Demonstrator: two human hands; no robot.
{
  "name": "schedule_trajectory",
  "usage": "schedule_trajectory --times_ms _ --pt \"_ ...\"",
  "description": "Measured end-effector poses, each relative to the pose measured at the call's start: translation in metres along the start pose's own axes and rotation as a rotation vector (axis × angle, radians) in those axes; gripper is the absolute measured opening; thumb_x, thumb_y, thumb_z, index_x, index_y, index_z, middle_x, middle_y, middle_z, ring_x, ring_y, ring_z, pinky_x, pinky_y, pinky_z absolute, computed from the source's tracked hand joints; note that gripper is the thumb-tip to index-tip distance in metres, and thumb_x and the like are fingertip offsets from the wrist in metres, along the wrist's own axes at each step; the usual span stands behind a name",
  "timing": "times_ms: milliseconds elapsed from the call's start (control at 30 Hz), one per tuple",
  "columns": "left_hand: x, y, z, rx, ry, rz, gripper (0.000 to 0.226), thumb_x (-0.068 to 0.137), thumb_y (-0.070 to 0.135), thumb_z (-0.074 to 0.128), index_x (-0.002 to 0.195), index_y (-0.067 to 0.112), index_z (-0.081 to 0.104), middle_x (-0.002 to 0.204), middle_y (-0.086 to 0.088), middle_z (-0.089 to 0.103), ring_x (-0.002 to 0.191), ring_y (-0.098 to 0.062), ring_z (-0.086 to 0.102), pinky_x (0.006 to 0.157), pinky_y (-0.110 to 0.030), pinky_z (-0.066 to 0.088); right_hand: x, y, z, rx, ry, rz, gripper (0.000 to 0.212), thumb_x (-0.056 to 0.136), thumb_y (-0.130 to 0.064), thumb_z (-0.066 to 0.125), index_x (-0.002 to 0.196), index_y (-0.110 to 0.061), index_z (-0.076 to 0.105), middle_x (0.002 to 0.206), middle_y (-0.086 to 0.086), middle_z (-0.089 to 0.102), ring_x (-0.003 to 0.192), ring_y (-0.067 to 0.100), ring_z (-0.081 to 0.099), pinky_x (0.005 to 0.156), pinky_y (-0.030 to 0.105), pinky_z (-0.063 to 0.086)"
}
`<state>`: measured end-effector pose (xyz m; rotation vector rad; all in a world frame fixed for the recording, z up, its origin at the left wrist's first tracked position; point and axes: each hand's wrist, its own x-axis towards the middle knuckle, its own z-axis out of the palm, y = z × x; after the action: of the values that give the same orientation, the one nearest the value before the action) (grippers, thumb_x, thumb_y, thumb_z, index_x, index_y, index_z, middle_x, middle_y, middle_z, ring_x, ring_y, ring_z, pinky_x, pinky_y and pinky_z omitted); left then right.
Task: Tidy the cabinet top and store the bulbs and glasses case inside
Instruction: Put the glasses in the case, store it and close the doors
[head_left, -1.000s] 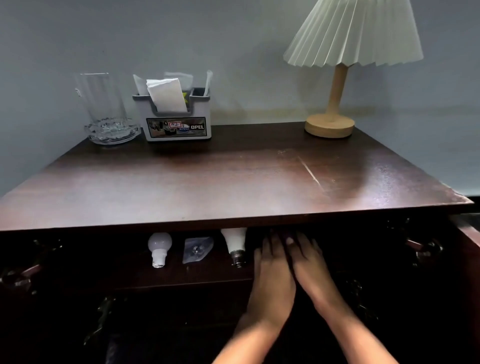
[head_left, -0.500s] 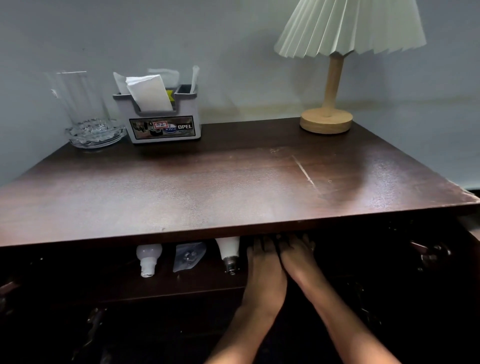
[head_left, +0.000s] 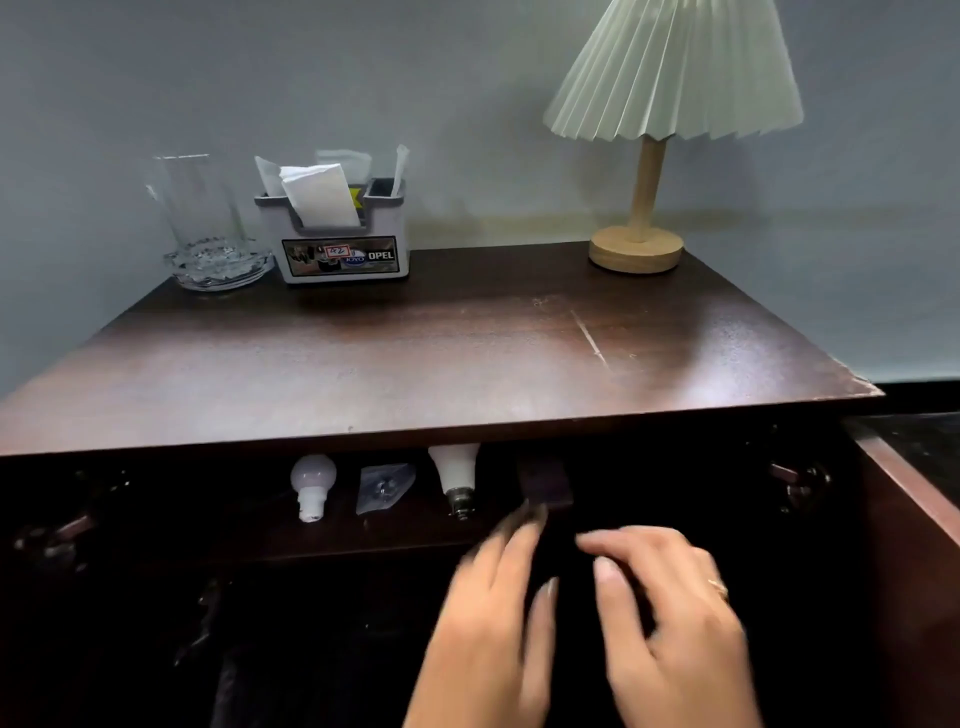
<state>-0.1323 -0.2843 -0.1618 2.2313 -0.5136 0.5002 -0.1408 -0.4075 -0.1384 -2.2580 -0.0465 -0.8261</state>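
Inside the open cabinet, on its dark shelf (head_left: 270, 540), lie a round white bulb (head_left: 312, 483), a small clear plastic packet (head_left: 382, 487) and a second, cone-shaped white bulb (head_left: 455, 475). To their right a dark glasses case (head_left: 545, 486) rests on the shelf, its far end hidden under the cabinet top (head_left: 415, 353). My left hand (head_left: 493, 623) and my right hand (head_left: 670, 623) hover just in front of the shelf, blurred, fingers apart and holding nothing. The left fingertips are close below the case.
On the cabinet top stand a glass vase in a glass dish (head_left: 208, 234) and a grey organiser with papers (head_left: 337, 234) at the back left, and a wooden lamp with a pleated shade (head_left: 649, 208) at the back right. An open door (head_left: 914, 519) juts out on the right.
Both hands have drawn back out of the shelf toward me and spread apart. The glasses case they covered now lies exposed on the shelf.
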Motion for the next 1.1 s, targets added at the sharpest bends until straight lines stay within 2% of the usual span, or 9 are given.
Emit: schedule_trajectory --times_ms 67,167,267,400,467,600,767,967,1100 --pt "-0.024 -0.001 -0.029 0.033 0.031 0.072 0.037 0.090 0.038 0.042 0.125 0.035 0.053 0.126 0.022 0.056 0.111 0.003 0.053 0.100 -0.004 0.030 -0.011 -0.013 -0.038 -0.077 0.062 -0.085 0.027 0.082 -0.031 0.042 0.082 -0.029 0.069 0.080 -0.009 0.063 0.076 0.009 0.047 0.079 0.009 0.033" --pt "-0.044 -0.025 -0.057 0.107 0.023 0.040 0.036 0.094 0.055 0.023 0.123 0.049 0.042 0.131 0.031 0.046 0.100 -0.001 0.059 0.095 -0.002 0.032 -0.020 -0.021 -0.077 -0.260 0.076 -0.179 0.032 0.090 -0.041 0.029 0.091 -0.036 0.060 0.090 -0.014 0.054 0.077 0.008 0.045 0.075 0.016 0.029" --pt "-0.060 -0.007 -0.063 0.143 0.016 0.014 0.036 0.095 0.038 0.033 0.125 0.035 0.053 0.126 0.025 0.054 0.101 0.003 0.060 0.096 0.001 0.032 -0.034 -0.023 -0.085 -0.300 0.062 -0.290 0.029 0.085 -0.027 0.041 0.087 -0.029 0.070 0.084 -0.014 0.066 0.080 0.004 0.050 0.079 0.016 0.034" --pt "-0.077 0.026 -0.056 0.053 0.091 0.060 0.034 0.085 0.026 0.049 0.116 0.021 0.063 0.120 0.012 0.061 0.115 0.002 0.051 0.101 -0.007 0.032 -0.054 -0.017 -0.092 -0.428 0.097 -0.356 0.028 0.084 -0.021 0.046 0.084 -0.019 0.073 0.081 -0.003 0.072 0.086 0.007 0.055 0.073 0.034 0.043" --pt "-0.083 0.023 -0.056 0.048 0.036 0.062 0.035 0.086 0.026 0.049 0.119 0.021 0.060 0.122 0.012 0.059 0.117 0.001 0.050 0.102 -0.008 0.033 -0.063 -0.014 -0.104 -0.482 0.124 -0.312 0.028 0.086 -0.022 0.045 0.088 -0.019 0.073 0.084 0.000 0.073 0.089 0.010 0.055 0.079 0.035 0.042" --pt "-0.100 0.017 -0.057 0.072 -0.037 0.057 0.037 0.090 0.028 0.044 0.124 0.020 0.055 0.124 0.009 0.057 0.119 0.001 0.047 0.104 -0.008 0.029 -0.074 -0.014 -0.116 -0.614 0.064 -0.246 0.025 0.087 -0.023 0.045 0.094 -0.019 0.068 0.092 0.004 0.070 0.092 0.022 0.061 0.090 0.055 0.040" --pt "-0.116 0.014 -0.061 0.112 0.012 0.068 0.032 0.088 0.019 0.048 0.118 0.012 0.058 0.119 -0.004 0.063 0.112 -0.017 0.055 0.100 -0.018 0.034 -0.084 -0.020 -0.129 -0.835 -0.018 -0.217 0.023 0.086 -0.027 0.045 0.094 -0.020 0.065 0.096 0.004 0.070 0.095 0.028 0.061 0.094 0.040 0.023" --pt "-0.115 0.033 -0.099 0.263 0.151 0.069 0.040 0.083 0.026 0.039 0.112 0.009 0.062 0.110 -0.007 0.068 0.101 -0.024 0.063 0.093 -0.038 0.049 -0.074 -0.021 -0.154 -0.897 0.068 -0.189 0.027 0.081 -0.029 0.045 0.090 -0.018 0.067 0.094 0.005 0.072 0.094 0.031 0.061 0.095 0.041 0.019" --pt "-0.120 0.028 -0.120 0.421 0.239 0.012 0.038 0.084 0.027 0.038 0.111 0.015 0.061 0.107 0.000 0.069 0.102 -0.016 0.064 0.110 -0.035 0.022 -0.075 -0.005 -0.168 -0.880 0.014 -0.003 0.019 0.084 -0.025 0.054 0.093 -0.017 0.069 0.103 0.007 0.071 0.106 0.040 0.054 0.100 0.049 0.017"
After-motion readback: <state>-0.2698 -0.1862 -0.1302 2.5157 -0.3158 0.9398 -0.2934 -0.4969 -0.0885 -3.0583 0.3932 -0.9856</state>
